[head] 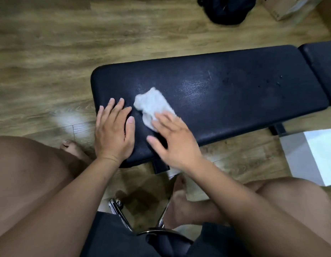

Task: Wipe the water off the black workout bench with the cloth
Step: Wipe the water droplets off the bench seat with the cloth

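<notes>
Pressing the crumpled cloth (153, 104) onto the black workout bench (235, 101) near its left end with the right hand (175, 142), fingers straight and spread, not curled round it. Resting the left hand (112, 134) flat just beside, fingers straight too. Likely to slide off the cloth under so loose a press and leave it behind. Easy also to miss the droplets (267, 81) well apart toward the right end, or only to smear them.
</notes>
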{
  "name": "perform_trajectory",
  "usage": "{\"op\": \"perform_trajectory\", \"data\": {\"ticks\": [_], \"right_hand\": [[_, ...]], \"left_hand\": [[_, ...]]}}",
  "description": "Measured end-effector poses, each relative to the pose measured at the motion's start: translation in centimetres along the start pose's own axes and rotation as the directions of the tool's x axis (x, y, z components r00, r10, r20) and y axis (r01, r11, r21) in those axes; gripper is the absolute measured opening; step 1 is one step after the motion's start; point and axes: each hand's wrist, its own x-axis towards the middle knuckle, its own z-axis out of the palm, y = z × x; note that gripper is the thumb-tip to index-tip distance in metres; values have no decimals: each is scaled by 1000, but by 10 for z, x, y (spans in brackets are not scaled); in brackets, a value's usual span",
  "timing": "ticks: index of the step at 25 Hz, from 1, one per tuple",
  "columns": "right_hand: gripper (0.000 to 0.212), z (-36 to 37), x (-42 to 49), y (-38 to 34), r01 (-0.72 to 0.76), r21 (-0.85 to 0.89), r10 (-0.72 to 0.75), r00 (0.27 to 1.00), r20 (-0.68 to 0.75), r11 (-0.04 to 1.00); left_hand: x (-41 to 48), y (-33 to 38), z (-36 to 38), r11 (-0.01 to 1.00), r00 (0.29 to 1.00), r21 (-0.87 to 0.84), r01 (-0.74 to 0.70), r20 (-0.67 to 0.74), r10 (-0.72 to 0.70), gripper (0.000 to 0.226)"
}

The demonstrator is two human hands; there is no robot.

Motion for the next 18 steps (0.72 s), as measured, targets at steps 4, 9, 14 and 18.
{"op": "perform_trajectory", "data": {"ticks": [4,9,14,18], "right_hand": [[42,-37,-28,99,-17,-126,12,999,-44,992],[76,-84,51,174,-660,-208,671,741,-21,722],[67,-28,82,45,-287,-161,297,954,43,944],[64,-16,35,13,248,-113,-210,939,273,962]], "left_hand": [[0,-3,1,1000,1000,5,-11,-10,11,49],[1,-4,3,999,999,-6,-36,-37,36,46],[0,-4,3,1000,999,4,-26,-33,26,48],[-1,-4,2,999,999,9,-33,-26,33,48]]}}
